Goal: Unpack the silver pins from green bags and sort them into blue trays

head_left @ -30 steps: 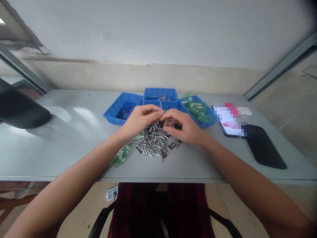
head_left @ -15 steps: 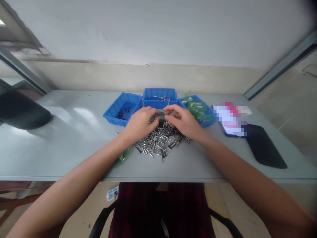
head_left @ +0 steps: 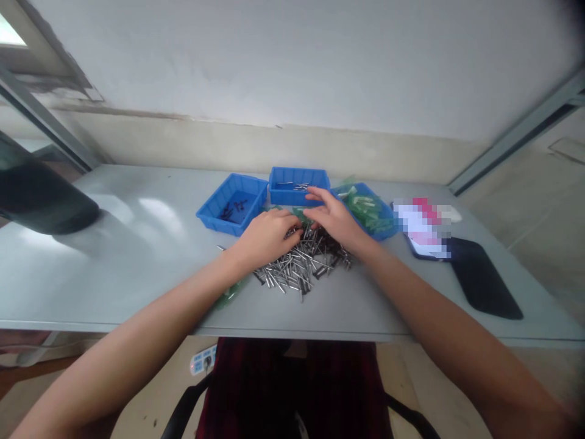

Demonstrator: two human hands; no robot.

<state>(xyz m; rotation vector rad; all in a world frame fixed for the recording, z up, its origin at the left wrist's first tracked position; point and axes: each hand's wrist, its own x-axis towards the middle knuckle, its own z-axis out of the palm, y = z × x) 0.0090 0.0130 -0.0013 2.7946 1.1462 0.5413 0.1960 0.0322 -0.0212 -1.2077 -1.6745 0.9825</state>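
Observation:
A heap of thin silver nail-like pins (head_left: 292, 268), mixed with dark screw-like pieces, lies on the table in front of me. At its far left side my left hand (head_left: 269, 236) is closed, its fingers curled down to the pins and its thumb bent in. Whatever it grips is too small to make out. My right hand (head_left: 337, 221) is over the heap's far right side with fingers and thumb apart, fingertips near the middle blue bin (head_left: 299, 196). Some green plastic shows between the hands. A few silver pins lie in that bin.
The left blue bin (head_left: 218, 224) holds a few dark screw-like pieces. Green plastic pieces (head_left: 368, 210) fill the right bin. A phone (head_left: 425, 235) and a black flat object (head_left: 484, 277) lie at right. A dark cylinder (head_left: 46, 189) stands at left; green plastic (head_left: 230, 294) lies near my left wrist.
My hands have moved apart. The left fingers have curled down onto the heap, and the right fingers have spread and lifted toward the middle bin. The view has shifted slightly.

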